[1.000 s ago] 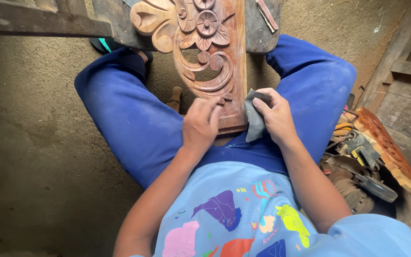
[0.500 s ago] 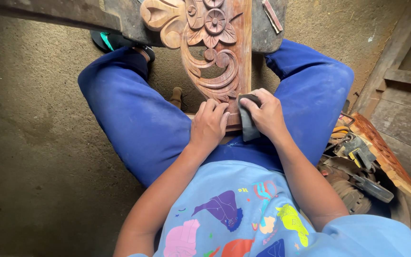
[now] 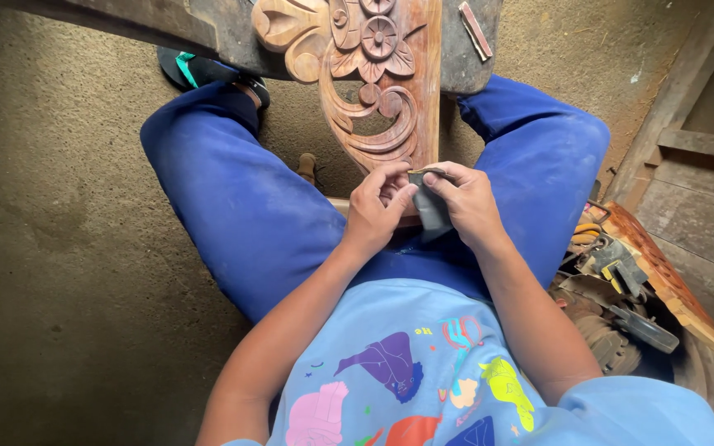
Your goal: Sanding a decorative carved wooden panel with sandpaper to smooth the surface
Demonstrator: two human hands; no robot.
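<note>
A carved wooden panel (image 3: 378, 78) with flowers and scrolls rests between my knees, its near end over my lap. My right hand (image 3: 466, 202) pinches a folded piece of dark grey sandpaper (image 3: 431, 206) at the panel's lower right edge. My left hand (image 3: 376, 211) lies beside it, fingertips touching the top edge of the sandpaper and the panel's lower end. The panel's near edge is hidden under both hands.
A dark wooden bench (image 3: 167, 25) holds the panel's far end. At the right lie a carved orange-brown wood piece (image 3: 663, 277) and a heap of tools (image 3: 613, 272). A flat stick (image 3: 474, 29) lies on the bench. Earthen floor (image 3: 51, 248) at left.
Both hands came together at the panel's lower end. My right hand brought the sandpaper left onto the wood edge, and my left fingers moved right to touch it.
</note>
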